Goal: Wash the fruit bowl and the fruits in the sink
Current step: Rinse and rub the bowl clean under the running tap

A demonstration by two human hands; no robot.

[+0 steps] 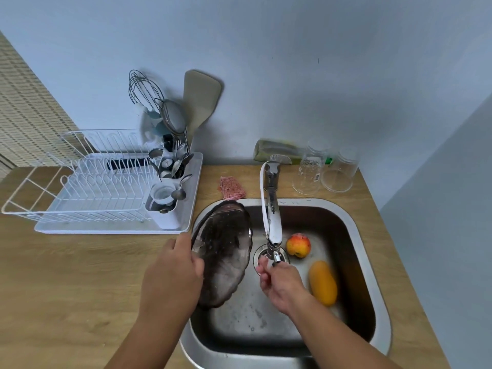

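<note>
The left hand (174, 272) is gripping the left rim of the dark, translucent, scallop-edged glass fruit bowl (225, 253), holding it tilted on edge over the left side of the stainless steel sink (356, 225), while the right hand (279, 284) is curling loosely, grasping nothing, right under the tip of the chrome tap (273, 217) above the drain. A red-and-yellow round fruit (298, 245) and an oblong yellow-orange mango (323, 283) are lying on the sink floor toward its right wall, near each other. A white wire dish rack (87, 182) is sitting at the wooden counter's (66, 283) left back edge, and a pink mesh scrubber (232, 187) is lying just behind the sink's back-left corner.
</note>
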